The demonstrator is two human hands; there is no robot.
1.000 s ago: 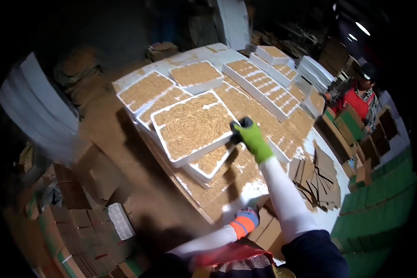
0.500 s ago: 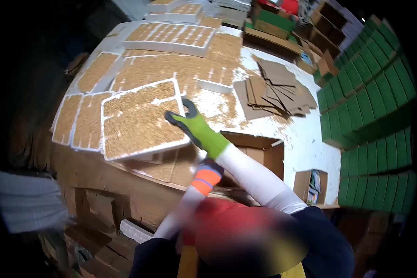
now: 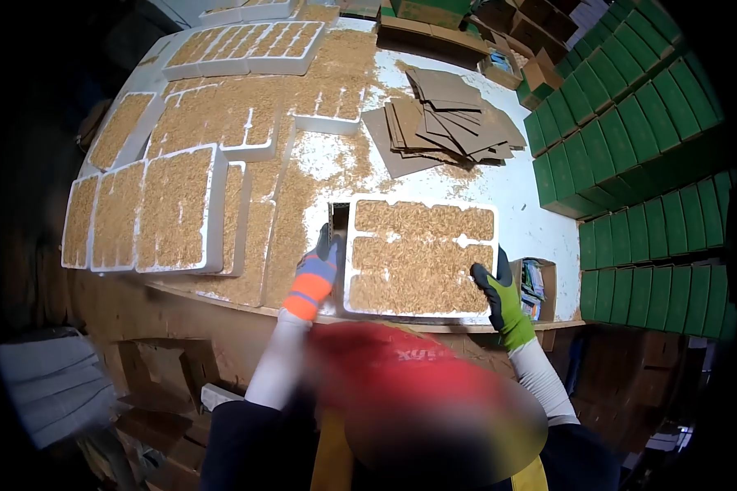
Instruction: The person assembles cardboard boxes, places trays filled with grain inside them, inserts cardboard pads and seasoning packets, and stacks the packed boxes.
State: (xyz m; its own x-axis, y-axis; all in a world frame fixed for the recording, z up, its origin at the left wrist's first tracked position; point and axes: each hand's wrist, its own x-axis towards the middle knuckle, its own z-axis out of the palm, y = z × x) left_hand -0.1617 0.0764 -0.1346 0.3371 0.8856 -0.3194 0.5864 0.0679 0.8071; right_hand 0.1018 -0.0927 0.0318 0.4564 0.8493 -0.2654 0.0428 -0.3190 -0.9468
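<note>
A white foam tray (image 3: 422, 258) filled with tan, husk-like flakes is over an open cardboard box (image 3: 340, 219) at the table's front edge; only the box's left end shows beside it. My right hand (image 3: 501, 296), in a green and black glove, grips the tray's right edge, thumb on top. In an orange, purple and black glove, my left hand (image 3: 315, 277) is closed at the box's left wall, close to the tray's left side. Some left fingers are hidden. Whether the tray rests inside the box or above it, I cannot tell.
More filled foam trays (image 3: 176, 209) stand at the left and back, with loose flakes around them. Flat cardboard pieces (image 3: 450, 123) lie in a pile mid-table. Green boxes (image 3: 622, 123) are stacked along the right. A small carton (image 3: 536, 288) holds packets near the front right.
The foam tray has moved right, from above the left trays to over the cardboard box. My right hand moved with it; my left hand shifted left along the box. The camera view has shifted.
</note>
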